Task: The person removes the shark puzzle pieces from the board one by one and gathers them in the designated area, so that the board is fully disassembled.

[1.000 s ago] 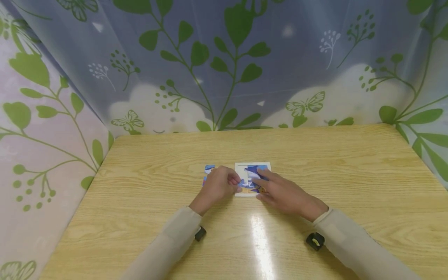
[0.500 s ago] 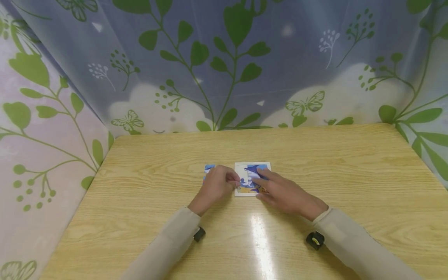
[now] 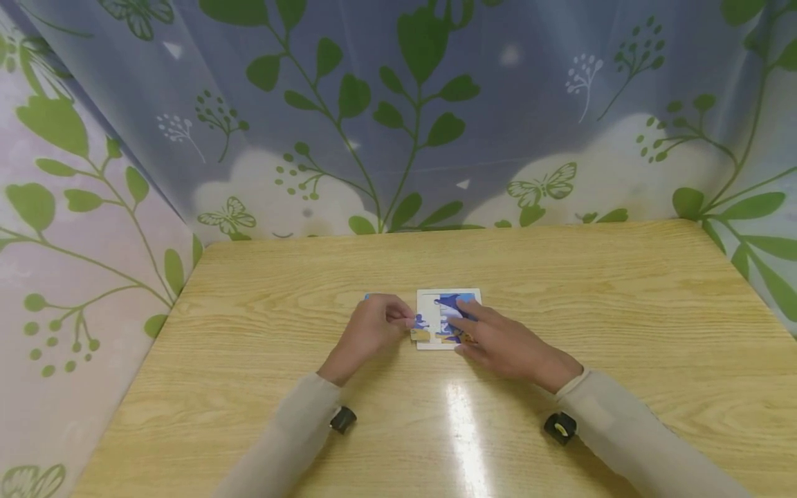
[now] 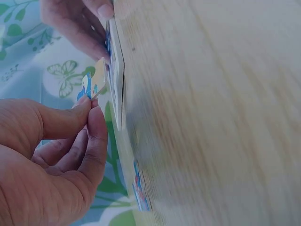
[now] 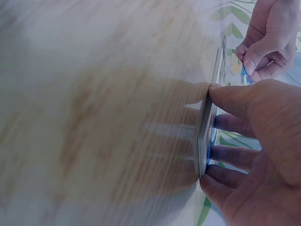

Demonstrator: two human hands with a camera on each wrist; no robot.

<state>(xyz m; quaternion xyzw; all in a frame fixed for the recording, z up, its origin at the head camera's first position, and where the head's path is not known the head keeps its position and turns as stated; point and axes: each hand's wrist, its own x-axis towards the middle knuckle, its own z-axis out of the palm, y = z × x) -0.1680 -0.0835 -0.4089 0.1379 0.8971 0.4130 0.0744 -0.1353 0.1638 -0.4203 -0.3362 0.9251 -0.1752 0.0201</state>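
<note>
My left hand [image 3: 371, 332] pinches a jigsaw piece [image 3: 420, 335] between thumb and fingertips, over the left part of a white-rimmed puzzle board [image 3: 428, 302]. In the left wrist view the piece [image 4: 97, 79], yellow and blue, is tilted and clear of the board. My right hand [image 3: 507, 342] holds the board at its right side, fingers spread over the picture and thumb at the near edge. A dolphin picture [image 3: 447, 304] fills the board's right part; its left part shows white. Beyond my left hand, another loose piece [image 4: 140, 188] lies on the table, mostly hidden in the head view.
The wooden table [image 3: 280, 277] extends around the board on all sides. A leaf-patterned curtain [image 3: 386, 124] hangs along its back and left sides. Black wrist cameras, such as the right one [image 3: 560, 429], sit under both sleeves. Light glares on the table [image 3: 463, 429] in front.
My left hand has drawn back to the left, bringing the jigsaw piece away from the assembled part and lifting it toward the board's left edge. The right hand and board stay put.
</note>
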